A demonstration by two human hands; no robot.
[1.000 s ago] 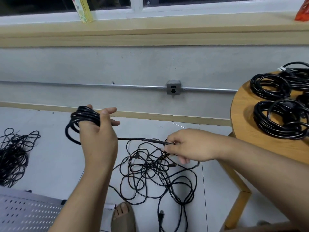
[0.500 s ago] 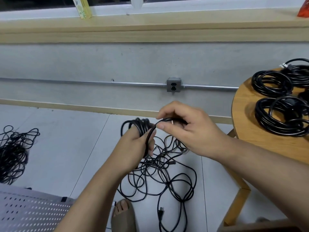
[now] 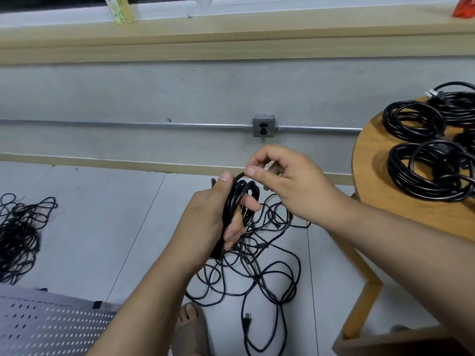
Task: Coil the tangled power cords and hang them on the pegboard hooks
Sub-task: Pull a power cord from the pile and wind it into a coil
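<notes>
My left hand (image 3: 208,214) grips a bundle of black cord loops (image 3: 235,199) held upright in front of me. Just above it, my right hand (image 3: 288,181) pinches the cord at the top of the bundle between thumb and forefinger. The rest of this cord hangs into a loose tangle (image 3: 257,265) on the floor below, its plug (image 3: 247,323) lying near the bottom. The white pegboard (image 3: 46,327) lies flat at the lower left.
Several coiled black cords (image 3: 426,170) lie on the round wooden table (image 3: 370,176) at right. Another tangled pile (image 3: 18,240) sits on the floor at far left. A wall outlet (image 3: 263,125) is straight ahead. My sandalled foot (image 3: 190,330) is below.
My left hand carried the coil from the left to the centre. My right hand rose from the floor tangle and laid another loop over the bundle's top.
</notes>
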